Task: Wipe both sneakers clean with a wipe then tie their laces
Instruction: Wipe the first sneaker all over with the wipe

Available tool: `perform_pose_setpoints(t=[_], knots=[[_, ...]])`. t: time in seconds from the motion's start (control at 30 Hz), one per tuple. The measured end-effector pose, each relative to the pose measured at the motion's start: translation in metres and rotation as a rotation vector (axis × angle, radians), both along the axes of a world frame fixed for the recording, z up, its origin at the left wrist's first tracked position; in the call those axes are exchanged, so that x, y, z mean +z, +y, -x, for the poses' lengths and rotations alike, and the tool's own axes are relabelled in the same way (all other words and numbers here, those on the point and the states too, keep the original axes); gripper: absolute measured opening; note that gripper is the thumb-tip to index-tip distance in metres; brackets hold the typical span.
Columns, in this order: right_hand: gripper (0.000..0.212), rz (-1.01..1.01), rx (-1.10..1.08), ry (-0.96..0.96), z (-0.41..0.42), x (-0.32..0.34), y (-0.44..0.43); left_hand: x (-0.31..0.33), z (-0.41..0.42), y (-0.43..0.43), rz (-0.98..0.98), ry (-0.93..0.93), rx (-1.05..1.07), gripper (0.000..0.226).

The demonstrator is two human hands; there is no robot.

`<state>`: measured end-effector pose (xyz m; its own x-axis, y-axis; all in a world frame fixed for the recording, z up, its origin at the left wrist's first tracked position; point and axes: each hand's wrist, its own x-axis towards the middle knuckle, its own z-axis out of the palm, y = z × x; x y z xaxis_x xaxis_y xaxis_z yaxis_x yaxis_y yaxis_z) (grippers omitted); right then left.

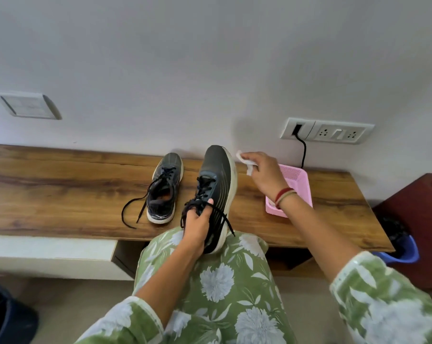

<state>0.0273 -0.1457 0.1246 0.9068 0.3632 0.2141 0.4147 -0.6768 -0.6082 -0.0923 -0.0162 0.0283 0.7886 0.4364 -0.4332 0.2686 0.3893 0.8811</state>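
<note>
Sneaker (217, 180) one of the pair is gripped at its heel end by the left hand (197, 227), the thumb laid over the untied laces (211, 212), and its heel appears to be propped on the lap (217, 276). A crumpled white wipe (244, 161) is pinched in the curled fingers of the right hand (264, 173), just beside the pale sole edge near the toe; whether it touches cannot be told. The pink basket (299, 182) lies directly behind the right wrist, on the wooden surface (61, 189). The other sneaker (164, 187) stands upright on that surface just left of the held one, its laces trailing loose toward the front edge. Since the held sneaker is gripped at the heel only, firm pressure at the toe could lever it out of the hand or twist it off the lap. The hanging lace ends could be snagged and dragged by the wipe, and the basket could be knocked by the forearm on a long stroke. The held sneaker's long axis runs away from the person, toe raised and pointed at the wall (210, 70), rolled slightly so that its outer side faces the wipe. The other sneaker is likewise set toe to the wall, heel toward the person.
</note>
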Motion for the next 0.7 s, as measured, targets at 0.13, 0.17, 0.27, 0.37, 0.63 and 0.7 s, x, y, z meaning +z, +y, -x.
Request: perform_pose_setpoints(t=[0.13,0.17,0.27,0.37,0.63,0.7], knots=[[0.044,0.172,0.136,-0.017,-0.002,-0.023,0.026,-0.006,0.007,-0.003,0.216,0.012,0.111,0.043],[0.044,0.168,0.125,-0.036,-0.004,-0.024,0.030,-0.009,0.011,-0.004,0.243,0.025,0.113,0.044],[0.042,0.157,0.056,-0.078,-0.018,-0.018,0.042,-0.020,0.021,-0.007,0.210,0.089,0.084,0.047],[0.044,0.261,0.120,-0.030,-0.027,-0.018,0.054,-0.023,0.021,-0.011,0.153,0.085,0.014,0.041],[0.045,0.360,0.229,-0.056,-0.015,-0.049,0.044,-0.031,0.022,-0.010,0.178,0.050,0.004,0.022],[0.044,0.391,0.237,-0.049,-0.009,-0.058,0.034,-0.031,0.021,-0.010,0.201,0.039,0.018,0.024]])
